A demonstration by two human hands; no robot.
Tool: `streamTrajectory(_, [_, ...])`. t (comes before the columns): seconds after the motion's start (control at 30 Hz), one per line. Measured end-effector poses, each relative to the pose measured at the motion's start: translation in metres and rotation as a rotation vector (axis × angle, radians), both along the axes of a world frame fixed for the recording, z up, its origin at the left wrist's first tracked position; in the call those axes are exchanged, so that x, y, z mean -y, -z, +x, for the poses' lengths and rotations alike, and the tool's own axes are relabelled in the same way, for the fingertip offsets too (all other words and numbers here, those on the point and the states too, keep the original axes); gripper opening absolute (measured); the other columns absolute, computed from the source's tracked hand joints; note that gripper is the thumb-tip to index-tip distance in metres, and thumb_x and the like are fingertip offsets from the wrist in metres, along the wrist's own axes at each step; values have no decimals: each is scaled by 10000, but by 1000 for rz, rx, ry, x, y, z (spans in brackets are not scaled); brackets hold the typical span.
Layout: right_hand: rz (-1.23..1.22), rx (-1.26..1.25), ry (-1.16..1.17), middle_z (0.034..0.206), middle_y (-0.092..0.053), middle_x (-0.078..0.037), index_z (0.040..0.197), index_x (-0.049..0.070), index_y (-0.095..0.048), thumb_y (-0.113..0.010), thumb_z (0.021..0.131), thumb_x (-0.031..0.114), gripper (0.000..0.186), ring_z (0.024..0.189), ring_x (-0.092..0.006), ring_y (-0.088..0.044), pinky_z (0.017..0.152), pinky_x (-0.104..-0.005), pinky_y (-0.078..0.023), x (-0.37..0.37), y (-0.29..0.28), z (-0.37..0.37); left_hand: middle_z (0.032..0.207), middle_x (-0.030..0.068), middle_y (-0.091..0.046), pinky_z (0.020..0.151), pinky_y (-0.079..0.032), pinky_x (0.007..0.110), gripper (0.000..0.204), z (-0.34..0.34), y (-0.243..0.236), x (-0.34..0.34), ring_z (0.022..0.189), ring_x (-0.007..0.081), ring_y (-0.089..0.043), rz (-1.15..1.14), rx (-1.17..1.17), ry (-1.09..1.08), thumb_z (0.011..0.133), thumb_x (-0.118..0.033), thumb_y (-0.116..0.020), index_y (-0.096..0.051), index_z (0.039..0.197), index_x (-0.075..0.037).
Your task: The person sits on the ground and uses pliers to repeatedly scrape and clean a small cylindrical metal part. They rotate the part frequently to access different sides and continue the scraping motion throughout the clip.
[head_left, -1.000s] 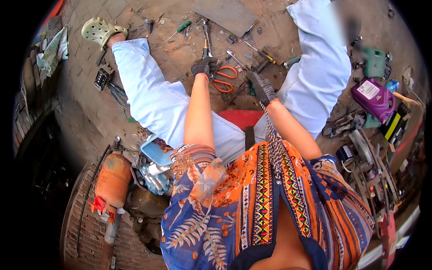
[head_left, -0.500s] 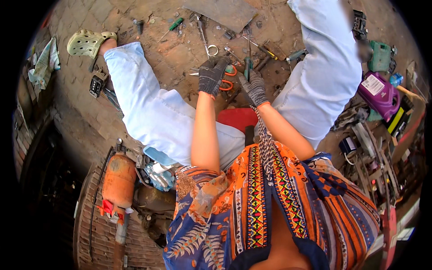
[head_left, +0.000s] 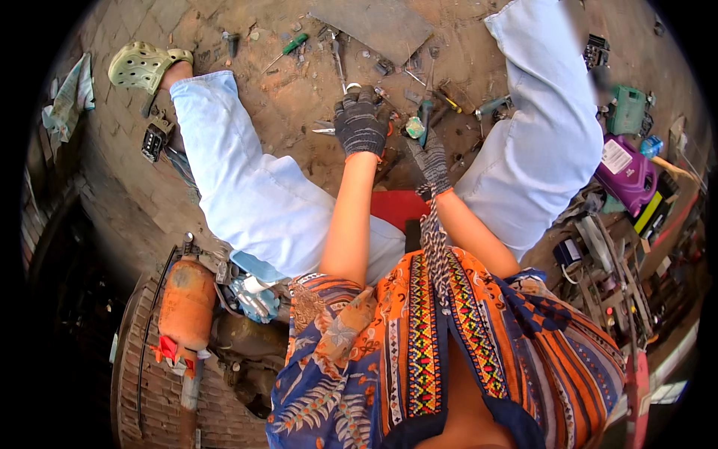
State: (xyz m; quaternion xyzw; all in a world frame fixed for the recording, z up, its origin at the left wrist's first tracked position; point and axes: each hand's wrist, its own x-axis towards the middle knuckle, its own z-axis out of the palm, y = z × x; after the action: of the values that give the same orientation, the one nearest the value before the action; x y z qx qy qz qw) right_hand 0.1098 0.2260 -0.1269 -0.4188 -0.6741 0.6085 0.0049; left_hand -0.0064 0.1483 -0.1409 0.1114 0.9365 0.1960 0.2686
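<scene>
My left hand [head_left: 361, 127], in a dark grey knitted glove, is closed over a pair of scissors. The scissors' blades [head_left: 324, 131] stick out to its left, and a bit of orange handle shows on its right. Its fingertips reach a pale ring [head_left: 353, 87]; whether they grip it I cannot tell. My right hand [head_left: 430, 161], gloved alike, grips a screwdriver [head_left: 425, 120] with a dark teal handle, its shaft pointing away from me. A small pale-green roundish thing [head_left: 413, 127] shows at that hand's thumb side, its kind unclear.
A green-handled screwdriver [head_left: 294, 43] and other tools lie on the dirty brick ground ahead, by a flat grey sheet [head_left: 374, 26]. My legs spread to both sides. A purple jug [head_left: 627, 170] and green case [head_left: 628, 110] stand right; an orange cylinder [head_left: 187, 303] is at lower left.
My left hand has moved slightly forward and right, its fingertips now at the ring, covering more of the scissors' handles. The pale-green thing has come into view at my right hand.
</scene>
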Motion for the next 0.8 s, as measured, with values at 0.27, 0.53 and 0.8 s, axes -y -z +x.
streamTrajectory(0.27, [101,227,243,905,-628,-163,1090,13,-563,-636,800,192,349,816,-295,-617,732,-385,-481,9,-11,15,1369,172,-401,1021,-334,424,748,8,94,-57,1279,298,-371,-97,-236,328,714,-402,-649,-400,1342,-83])
streamTrajectory(0.53, [231,141,62,880,-647,-131,1013,12,-596,-629,821,135,230,780,-240,-604,709,-348,-466,28,32,33,1026,186,-629,819,-472,426,259,-13,86,-42,941,342,-607,12,-73,486,855,-203,-493,-625,1039,-77])
streamTrajectory(0.8, [152,32,140,913,-624,-170,1075,22,-581,-633,793,213,345,834,-338,-595,762,-399,-464,9,7,15,843,51,-626,720,-460,274,190,-49,11,20,778,142,-563,718,209,-89,908,-184,-527,-626,945,-26])
